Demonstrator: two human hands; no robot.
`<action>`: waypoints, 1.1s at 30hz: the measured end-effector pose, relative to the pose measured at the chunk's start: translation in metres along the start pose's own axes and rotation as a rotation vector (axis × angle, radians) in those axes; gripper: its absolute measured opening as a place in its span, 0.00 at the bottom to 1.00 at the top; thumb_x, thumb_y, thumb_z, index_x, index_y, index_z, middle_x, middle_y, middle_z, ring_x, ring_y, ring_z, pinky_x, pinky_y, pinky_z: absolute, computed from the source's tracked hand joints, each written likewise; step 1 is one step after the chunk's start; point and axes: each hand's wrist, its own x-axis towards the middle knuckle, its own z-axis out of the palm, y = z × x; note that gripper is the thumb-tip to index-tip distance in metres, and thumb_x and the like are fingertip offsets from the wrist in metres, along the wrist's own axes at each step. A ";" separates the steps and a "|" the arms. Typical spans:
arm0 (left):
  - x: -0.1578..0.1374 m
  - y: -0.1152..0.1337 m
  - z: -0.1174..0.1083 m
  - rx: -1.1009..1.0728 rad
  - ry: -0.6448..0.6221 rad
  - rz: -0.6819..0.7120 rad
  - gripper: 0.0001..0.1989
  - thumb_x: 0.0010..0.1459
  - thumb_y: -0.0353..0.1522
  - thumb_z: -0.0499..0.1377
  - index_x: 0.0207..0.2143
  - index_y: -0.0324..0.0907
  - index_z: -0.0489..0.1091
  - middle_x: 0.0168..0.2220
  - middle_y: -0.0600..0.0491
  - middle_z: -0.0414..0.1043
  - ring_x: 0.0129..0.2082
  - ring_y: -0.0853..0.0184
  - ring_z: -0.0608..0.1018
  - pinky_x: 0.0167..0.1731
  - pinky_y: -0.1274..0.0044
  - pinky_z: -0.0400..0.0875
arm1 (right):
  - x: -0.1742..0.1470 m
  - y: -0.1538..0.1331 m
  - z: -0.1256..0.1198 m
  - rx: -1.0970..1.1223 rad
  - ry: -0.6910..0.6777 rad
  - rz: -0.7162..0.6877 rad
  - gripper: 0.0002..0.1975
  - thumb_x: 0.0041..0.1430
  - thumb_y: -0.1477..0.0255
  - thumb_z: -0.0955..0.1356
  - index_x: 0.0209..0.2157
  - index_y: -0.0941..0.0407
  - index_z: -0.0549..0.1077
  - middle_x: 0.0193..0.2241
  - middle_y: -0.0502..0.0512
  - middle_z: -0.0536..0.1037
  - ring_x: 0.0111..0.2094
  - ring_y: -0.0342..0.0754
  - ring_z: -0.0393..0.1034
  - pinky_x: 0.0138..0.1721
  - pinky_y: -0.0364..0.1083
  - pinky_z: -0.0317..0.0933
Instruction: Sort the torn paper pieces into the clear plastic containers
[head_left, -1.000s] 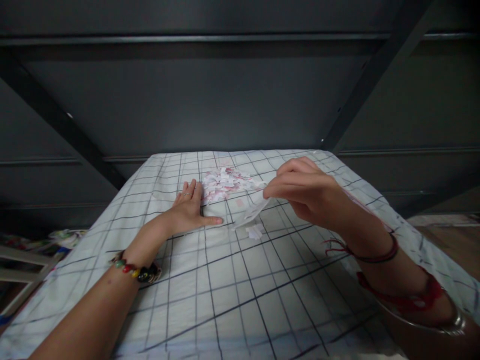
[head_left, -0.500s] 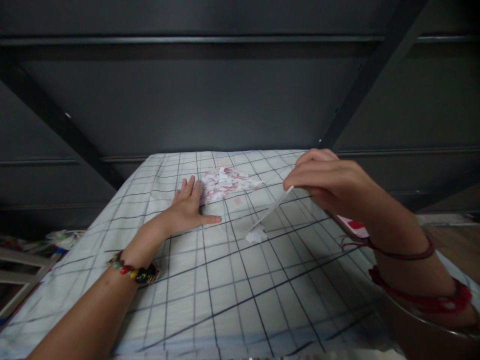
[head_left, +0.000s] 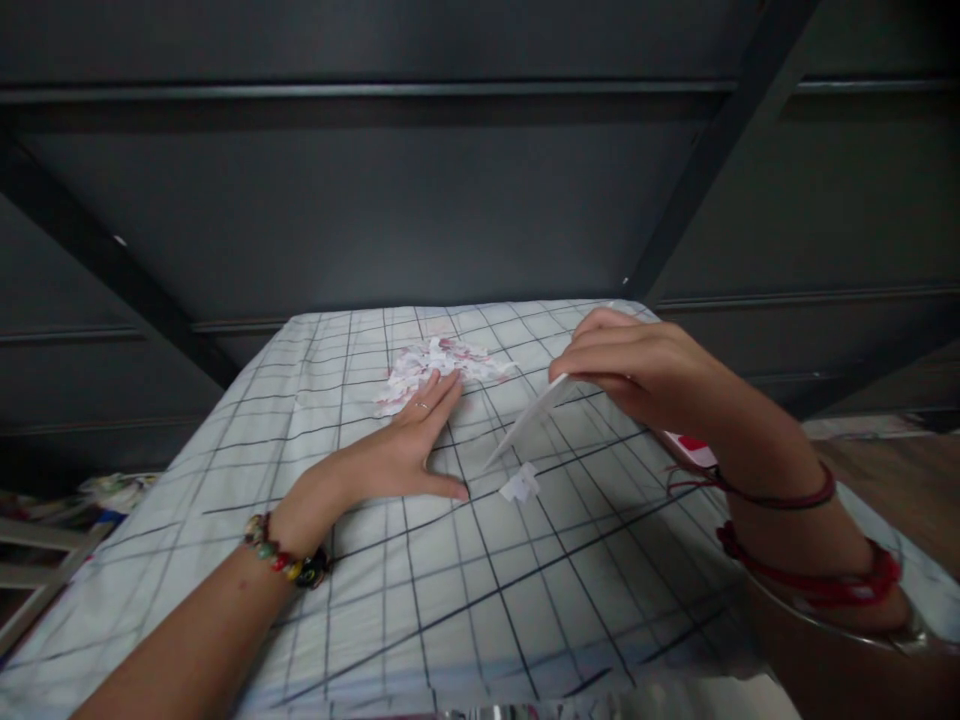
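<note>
While the right hand (head_left: 646, 368) pinches a card (head_left: 528, 420), the left (head_left: 397, 455) touches scraps (head_left: 417, 366)

Checked tablecloth (head_left: 442, 570); pile of paper scraps (head_left: 420, 368), left hand (head_left: 397, 455) spread at its near edge; right hand (head_left: 637, 365) pinching a tilted white card (head_left: 526, 420); loose scraps (head_left: 520, 484) just beside the card; dark panel (head_left: 375, 200) behind
</note>
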 end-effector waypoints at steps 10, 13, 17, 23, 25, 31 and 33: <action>-0.001 -0.001 0.002 -0.084 -0.053 0.037 0.53 0.52 0.48 0.59 0.62 0.40 0.22 0.64 0.42 0.18 0.62 0.55 0.31 0.59 0.62 0.37 | -0.016 -0.019 -0.008 -0.007 -0.053 0.134 0.14 0.59 0.80 0.57 0.29 0.57 0.72 0.23 0.52 0.71 0.30 0.43 0.61 0.32 0.43 0.57; -0.002 -0.002 0.003 -0.096 -0.052 0.034 0.53 0.52 0.48 0.59 0.63 0.40 0.22 0.64 0.42 0.19 0.63 0.55 0.32 0.59 0.63 0.37 | -0.030 -0.029 -0.009 -0.044 -0.110 0.239 0.15 0.58 0.80 0.57 0.29 0.55 0.72 0.24 0.52 0.69 0.30 0.44 0.61 0.32 0.44 0.57; -0.003 -0.005 0.005 -0.111 -0.054 -0.001 0.52 0.51 0.50 0.57 0.63 0.41 0.23 0.64 0.44 0.19 0.62 0.54 0.33 0.59 0.62 0.37 | -0.043 -0.042 -0.012 -0.055 -0.074 0.290 0.16 0.56 0.81 0.57 0.35 0.55 0.73 0.26 0.53 0.70 0.30 0.44 0.63 0.32 0.44 0.57; -0.010 0.007 0.009 -0.012 -0.054 -0.182 0.52 0.51 0.54 0.51 0.63 0.33 0.27 0.64 0.37 0.23 0.62 0.51 0.34 0.58 0.62 0.42 | -0.044 -0.060 -0.014 -0.137 -0.094 0.331 0.16 0.54 0.84 0.56 0.31 0.57 0.72 0.24 0.53 0.70 0.29 0.44 0.63 0.31 0.43 0.57; -0.017 0.016 0.012 0.058 -0.027 -0.237 0.48 0.54 0.54 0.47 0.62 0.28 0.31 0.63 0.34 0.28 0.62 0.51 0.37 0.57 0.62 0.45 | -0.046 -0.066 -0.016 -0.146 -0.127 0.298 0.15 0.53 0.84 0.56 0.29 0.57 0.71 0.22 0.51 0.68 0.27 0.43 0.61 0.30 0.43 0.56; -0.049 0.036 0.017 0.204 0.001 -0.322 0.44 0.57 0.53 0.40 0.61 0.24 0.40 0.63 0.34 0.38 0.62 0.52 0.43 0.58 0.64 0.46 | -0.049 -0.081 -0.018 -0.126 -0.066 0.253 0.15 0.53 0.85 0.57 0.34 0.59 0.71 0.23 0.51 0.69 0.28 0.43 0.62 0.31 0.43 0.56; -0.058 0.038 0.017 0.218 -0.024 -0.334 0.47 0.56 0.55 0.40 0.61 0.23 0.38 0.63 0.33 0.36 0.62 0.51 0.42 0.58 0.64 0.45 | -0.049 -0.083 -0.018 -0.112 -0.079 0.252 0.15 0.53 0.85 0.57 0.33 0.58 0.71 0.23 0.52 0.69 0.29 0.43 0.62 0.32 0.43 0.56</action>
